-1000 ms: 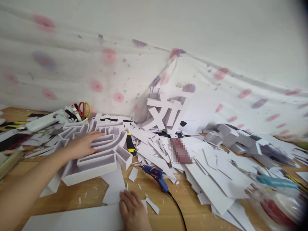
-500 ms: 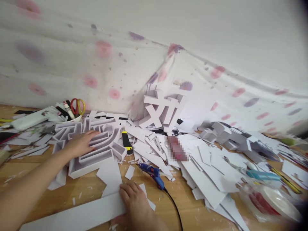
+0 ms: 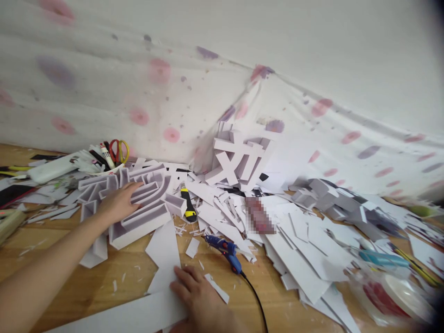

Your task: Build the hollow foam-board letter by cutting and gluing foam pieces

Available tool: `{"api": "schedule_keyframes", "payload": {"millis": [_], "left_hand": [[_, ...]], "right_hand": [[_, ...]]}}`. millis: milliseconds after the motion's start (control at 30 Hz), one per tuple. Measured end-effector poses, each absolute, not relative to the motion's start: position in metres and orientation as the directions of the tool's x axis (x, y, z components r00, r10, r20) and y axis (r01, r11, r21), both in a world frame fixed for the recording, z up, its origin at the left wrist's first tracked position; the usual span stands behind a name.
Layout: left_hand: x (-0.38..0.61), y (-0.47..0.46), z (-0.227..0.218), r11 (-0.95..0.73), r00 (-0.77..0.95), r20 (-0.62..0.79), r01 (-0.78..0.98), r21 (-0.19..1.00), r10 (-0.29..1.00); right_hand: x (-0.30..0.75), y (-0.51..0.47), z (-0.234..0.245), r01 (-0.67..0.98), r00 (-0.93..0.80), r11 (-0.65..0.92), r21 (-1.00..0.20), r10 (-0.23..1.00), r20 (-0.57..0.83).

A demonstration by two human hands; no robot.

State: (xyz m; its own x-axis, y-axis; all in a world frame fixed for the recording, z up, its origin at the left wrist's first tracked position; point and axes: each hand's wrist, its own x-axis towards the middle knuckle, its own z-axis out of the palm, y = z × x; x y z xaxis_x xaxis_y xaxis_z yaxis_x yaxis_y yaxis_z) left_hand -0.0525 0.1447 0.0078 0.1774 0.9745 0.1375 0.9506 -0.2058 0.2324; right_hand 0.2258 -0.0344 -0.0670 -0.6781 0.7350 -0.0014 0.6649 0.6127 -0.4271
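My left hand (image 3: pixel 121 203) grips a white raised character of thin foam-like board (image 3: pixel 138 236), its fingers hooked over the inner walls. The open, hollow side of this character faces up. At the bottom, my right hand (image 3: pixel 201 291) is closed around the end of a long white strip (image 3: pixel 121 317), fingers on top and thumb partly hidden at the lower edge. An irregular flat white piece (image 3: pixel 164 254) lies between the character and the strip. Right of my right hand, a blue glue gun (image 3: pixel 225 249) rests on the wooden table with its cord trailing forward.
A yellow-and-black utility knife (image 3: pixel 188 206) lies beside the character. Another white character (image 3: pixel 239 162) leans at the back. White offcuts (image 3: pixel 301 249) cover the right side, near a bagged roll of tape (image 3: pixel 391 291). Scissors (image 3: pixel 119 150) stand at the back left.
The view has shifted slightly, so most things appear farther right. The held character has turned a little under my left hand. My right hand and the strip's end sit slightly lower.
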Motion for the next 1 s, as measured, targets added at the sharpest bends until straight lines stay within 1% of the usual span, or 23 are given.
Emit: {"api": "schedule_keyframes", "payload": {"millis": [100,200,333,467,533,600,667,767,867,933,967,1000], "left_hand": [[-0.048,0.144,0.005,-0.188,0.153,0.159,0.952,0.241,0.975],[-0.042,0.144,0.002,-0.176,0.131,0.194,0.955,0.24,0.972],[-0.038,0.148,0.003,-0.169,0.117,0.213,0.955,0.244,0.97],[-0.037,0.152,0.002,-0.118,0.061,0.224,0.961,0.25,0.973],[-0.036,0.153,0.0,-0.1,0.04,0.235,0.963,0.25,0.971],[-0.034,0.155,-0.002,-0.091,0.029,0.246,0.966,0.243,0.969],[-0.031,0.159,-0.004,-0.084,0.025,0.248,0.969,0.232,0.968],[-0.028,0.161,-0.005,-0.093,0.037,0.258,0.973,0.21,0.965],[-0.024,0.15,-0.001,-0.122,0.058,0.311,0.974,0.189,0.949],[-0.021,0.128,-0.001,-0.176,0.096,0.359,0.964,0.198,0.929],[-0.02,0.112,-0.003,-0.252,0.132,0.416,0.935,0.249,0.9],[-0.019,0.094,-0.006,-0.337,0.183,0.442,0.893,0.298,0.878]], "right_hand": [[0.22,-0.038,-0.073,0.683,-0.638,0.572,-0.455,0.77,0.01],[0.215,-0.039,-0.077,0.68,-0.631,0.575,-0.455,0.775,0.037],[0.209,-0.035,-0.083,0.672,-0.653,0.627,-0.394,0.753,0.084],[0.205,-0.032,-0.093,0.662,-0.671,0.685,-0.304,0.722,0.166],[0.202,-0.033,-0.098,0.667,-0.669,0.696,-0.267,0.716,0.197],[0.199,-0.034,-0.1,0.676,-0.66,0.69,-0.258,0.723,0.203],[0.199,-0.035,-0.099,0.68,-0.654,0.677,-0.28,0.733,0.186],[0.202,-0.033,-0.091,0.653,-0.669,0.671,-0.352,0.729,0.147],[0.208,-0.028,-0.078,0.624,-0.677,0.657,-0.422,0.725,0.127],[0.21,-0.025,-0.069,0.617,-0.678,0.649,-0.446,0.725,0.118],[0.211,-0.025,-0.065,0.615,-0.681,0.646,-0.452,0.724,0.109],[0.212,-0.025,-0.061,0.614,-0.686,0.645,-0.456,0.721,0.097]]}}
